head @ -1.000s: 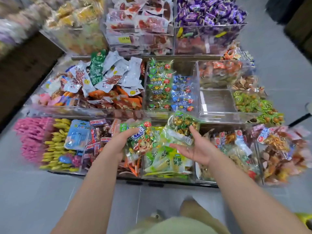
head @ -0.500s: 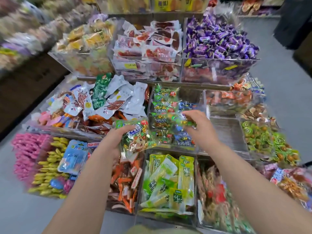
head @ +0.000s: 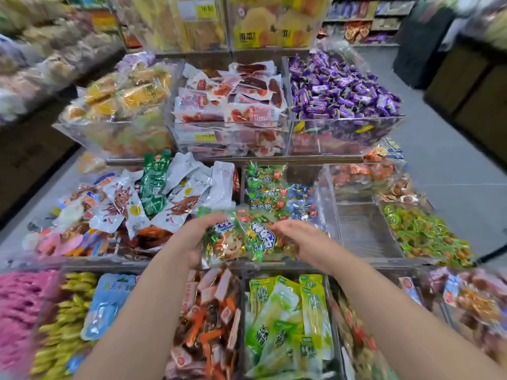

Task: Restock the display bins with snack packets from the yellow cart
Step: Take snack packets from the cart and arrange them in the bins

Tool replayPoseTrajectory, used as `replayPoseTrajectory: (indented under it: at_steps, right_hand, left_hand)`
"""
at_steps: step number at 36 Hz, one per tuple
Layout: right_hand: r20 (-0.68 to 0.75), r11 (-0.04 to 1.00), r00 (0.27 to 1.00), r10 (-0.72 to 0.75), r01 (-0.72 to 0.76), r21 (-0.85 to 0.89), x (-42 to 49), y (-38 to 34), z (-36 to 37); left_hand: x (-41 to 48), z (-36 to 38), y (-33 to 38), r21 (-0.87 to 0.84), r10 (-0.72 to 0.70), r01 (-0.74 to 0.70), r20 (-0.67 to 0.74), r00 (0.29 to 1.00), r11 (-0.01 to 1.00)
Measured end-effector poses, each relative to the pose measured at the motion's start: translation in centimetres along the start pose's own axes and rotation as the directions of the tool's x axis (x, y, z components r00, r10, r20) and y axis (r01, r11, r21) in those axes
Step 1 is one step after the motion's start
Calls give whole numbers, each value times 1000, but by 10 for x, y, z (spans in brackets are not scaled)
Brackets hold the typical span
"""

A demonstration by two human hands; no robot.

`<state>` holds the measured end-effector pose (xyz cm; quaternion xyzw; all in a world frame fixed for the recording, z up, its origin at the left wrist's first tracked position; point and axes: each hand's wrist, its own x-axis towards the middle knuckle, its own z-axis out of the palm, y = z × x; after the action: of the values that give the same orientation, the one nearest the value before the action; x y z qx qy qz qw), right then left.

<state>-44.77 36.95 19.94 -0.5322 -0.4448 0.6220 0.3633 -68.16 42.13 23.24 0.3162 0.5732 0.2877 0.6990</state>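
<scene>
Left hand and right hand, fingers curled, each grip one end of the green packets, held at centre; matching bin at 12 o'clock.

The green snack packets cover the fingers of my left hand; only the thumb shows on top. The fingertips of my right hand smear into the foil, so I cannot tell whether they grip or merely rest. Far left of my fingers the shelves are blurred beyond reading. The pink packets below-left and the mixed bin below-right blur and run off the edges.
</scene>
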Motion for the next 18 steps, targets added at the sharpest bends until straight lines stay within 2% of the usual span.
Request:
replayPoseTrajectory:
  at_steps: [2, 6, 9, 13, 15, 18]
  right_hand:
    - [-105, 995, 994, 17, -28, -99, 5, 5, 3]
    - [-142, 993, 983, 118, -115, 35, 9, 7, 4]
    - [-229, 989, 962, 148, -138, 57, 8, 6, -3]
    - [-334, 967, 933, 132, -48, 249, 7, 7, -10]
    - [-388, 922, 911, 140, 23, 387, 6, 8, -10]
    - [-386, 835, 914, 128, 111, 539, 5, 7, -6]
  left_hand:
    - [4, -3, 2, 55, 12, -12, 16, 1000, 998]
    - [10, -11, 8, 120, 62, -66, 39, 997, 991]
    - [17, -19, 14, 124, 94, -103, 76, 993, 987]
    - [25, -23, 22, 71, 123, -131, 104, 987, 989]
    - [29, -23, 23, 52, 133, -139, 99, 986, 989]
    - [32, -21, 24, 71, 135, -142, 100, 986, 987]
